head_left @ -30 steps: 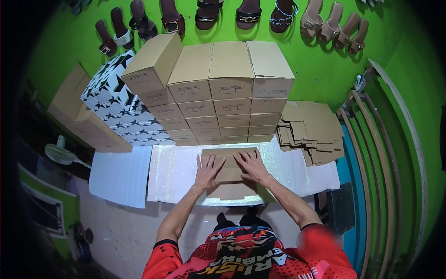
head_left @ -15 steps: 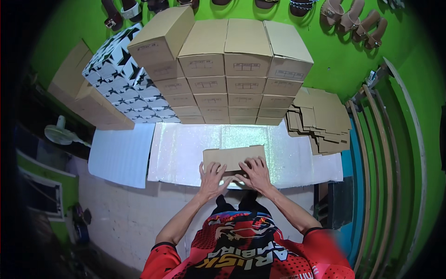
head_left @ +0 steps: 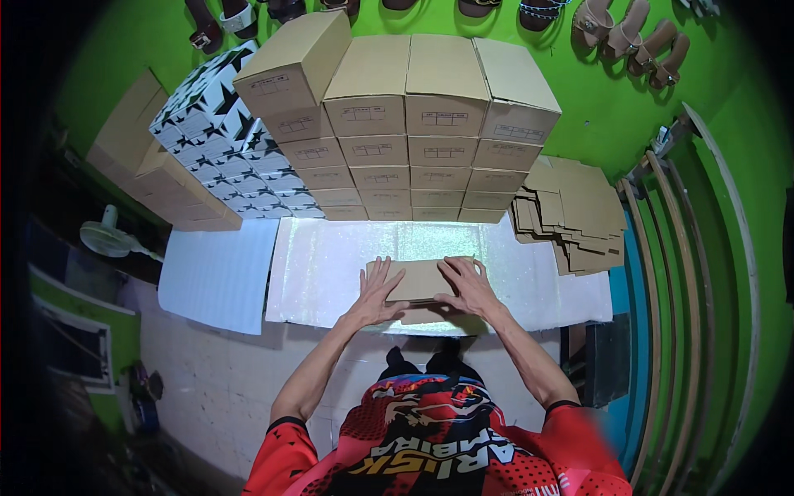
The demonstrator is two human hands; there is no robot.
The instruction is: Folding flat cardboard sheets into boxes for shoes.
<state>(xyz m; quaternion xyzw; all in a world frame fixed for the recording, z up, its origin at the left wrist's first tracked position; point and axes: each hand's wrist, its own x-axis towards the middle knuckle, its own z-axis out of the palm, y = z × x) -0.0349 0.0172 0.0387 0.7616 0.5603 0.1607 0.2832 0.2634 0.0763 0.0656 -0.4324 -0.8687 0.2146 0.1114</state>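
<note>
A small brown cardboard box lies near the front edge of the table, with a flap along its near side. My left hand grips its left end, fingers over the top and far corner. At the right end my right hand holds it the same way, fingertips bent over the far edge and thumb at the near side. Both palms hide the box's ends, and what is inside cannot be seen.
Behind the box stands a wall of stacked brown cartons, with star-patterned white boxes to their left. Flat cardboard blanks lie at the table's right. A white foam sheet covers the left side; a fan stands beyond it.
My hands have slid outward and away from me, from the near side of the box to its two ends. A near flap now shows below the box's front edge.
</note>
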